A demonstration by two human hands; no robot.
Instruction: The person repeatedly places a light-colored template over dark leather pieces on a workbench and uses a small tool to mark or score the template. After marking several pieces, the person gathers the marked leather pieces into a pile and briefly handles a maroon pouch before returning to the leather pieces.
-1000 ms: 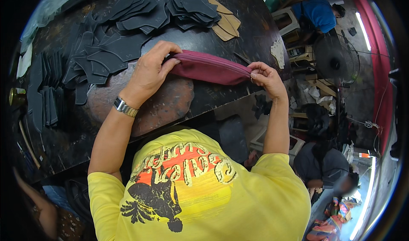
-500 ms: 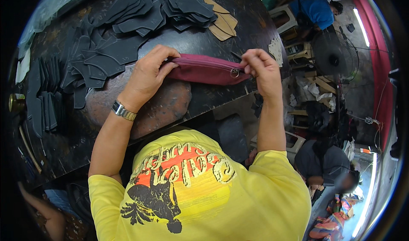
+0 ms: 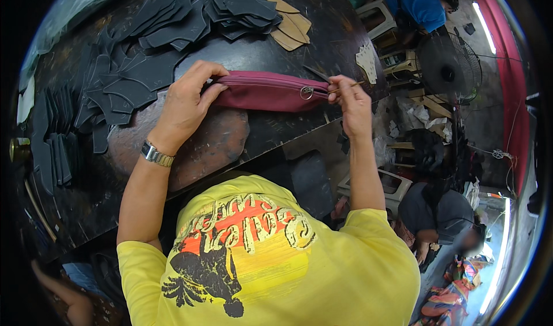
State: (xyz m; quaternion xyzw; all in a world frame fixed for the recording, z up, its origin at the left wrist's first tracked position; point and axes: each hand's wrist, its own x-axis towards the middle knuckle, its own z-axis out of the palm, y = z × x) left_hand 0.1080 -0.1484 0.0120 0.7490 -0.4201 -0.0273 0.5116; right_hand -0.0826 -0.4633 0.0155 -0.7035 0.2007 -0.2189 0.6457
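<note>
**Maroon pouch worked at the zip end on a dark counter**

A person in a yellow printed shirt bends over a worn dark counter [image 3: 242, 55]; the left hand [image 3: 187, 104], its grip pressed together, pinches the left end of a long maroon zip pouch [image 3: 265, 92] lying flat across the counter's middle; the right hand [image 3: 348, 95] pinches a thin stick-like tool [image 3: 345, 86] just beside the metal ring pull [image 3: 306, 92] at the pouch's right end. Black cut leather pieces [image 3: 167, 32] are heaped beyond the pouch, tan pieces [image 3: 291, 23] beside them. The step in hand appears to be detail work near the zip pull; the next move likely calls for a steady left hold and a fine, controlled touch of the tool's tip.
</note>
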